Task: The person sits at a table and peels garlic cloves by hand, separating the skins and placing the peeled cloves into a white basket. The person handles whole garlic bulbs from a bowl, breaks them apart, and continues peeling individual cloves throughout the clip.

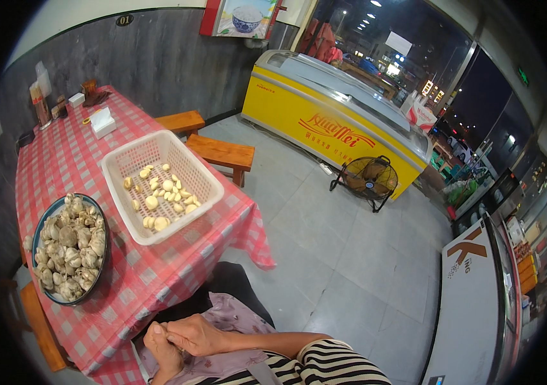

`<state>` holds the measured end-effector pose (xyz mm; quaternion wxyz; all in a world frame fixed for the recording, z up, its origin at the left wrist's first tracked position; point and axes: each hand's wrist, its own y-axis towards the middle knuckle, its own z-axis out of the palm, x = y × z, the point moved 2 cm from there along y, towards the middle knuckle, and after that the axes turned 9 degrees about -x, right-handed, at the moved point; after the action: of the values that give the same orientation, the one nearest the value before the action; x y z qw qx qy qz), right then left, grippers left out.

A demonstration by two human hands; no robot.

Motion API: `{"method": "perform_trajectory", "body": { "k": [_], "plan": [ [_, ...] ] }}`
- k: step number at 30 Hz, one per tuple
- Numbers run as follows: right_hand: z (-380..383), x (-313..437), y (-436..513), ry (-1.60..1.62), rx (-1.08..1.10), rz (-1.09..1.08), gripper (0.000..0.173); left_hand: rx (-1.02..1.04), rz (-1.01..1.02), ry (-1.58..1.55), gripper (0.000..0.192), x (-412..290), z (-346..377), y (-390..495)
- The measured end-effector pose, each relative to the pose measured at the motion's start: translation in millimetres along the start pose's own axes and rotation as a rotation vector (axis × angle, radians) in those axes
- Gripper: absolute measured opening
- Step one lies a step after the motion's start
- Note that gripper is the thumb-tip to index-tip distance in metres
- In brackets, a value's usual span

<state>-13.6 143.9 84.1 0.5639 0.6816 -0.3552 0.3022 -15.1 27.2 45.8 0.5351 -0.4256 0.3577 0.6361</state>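
My left hand (163, 350) and my right hand (196, 334) meet over my lap, just below the table's near edge. Their fingers are curled together around something small that they mostly hide; I cannot tell what it is. On the table, a white plastic basket (216, 192) holds scattered peeled garlic cloves (152, 202). A blue-rimmed bowl (105, 240) heaped with unpeeled garlic bulbs (72, 257) stands to the left of the basket.
A red checked cloth (134, 284) covers the table. Tissues (103, 123) and a chopstick holder (40, 106) stand at its far end. Wooden stools (220, 151) flank it. Beyond are a yellow chest freezer (292, 115) and a black floor fan (368, 180); a white cabinet (470, 308) stands at right.
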Motion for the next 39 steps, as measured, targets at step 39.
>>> {"method": "perform_trajectory", "body": {
  "k": [39],
  "plan": [
    [-14.5, -4.6, -3.7, -0.016, 0.132, 0.328, 0.019, 1.119, 0.169, -0.385, 0.017, -175.3, 111.3, -33.4]
  ]
}}
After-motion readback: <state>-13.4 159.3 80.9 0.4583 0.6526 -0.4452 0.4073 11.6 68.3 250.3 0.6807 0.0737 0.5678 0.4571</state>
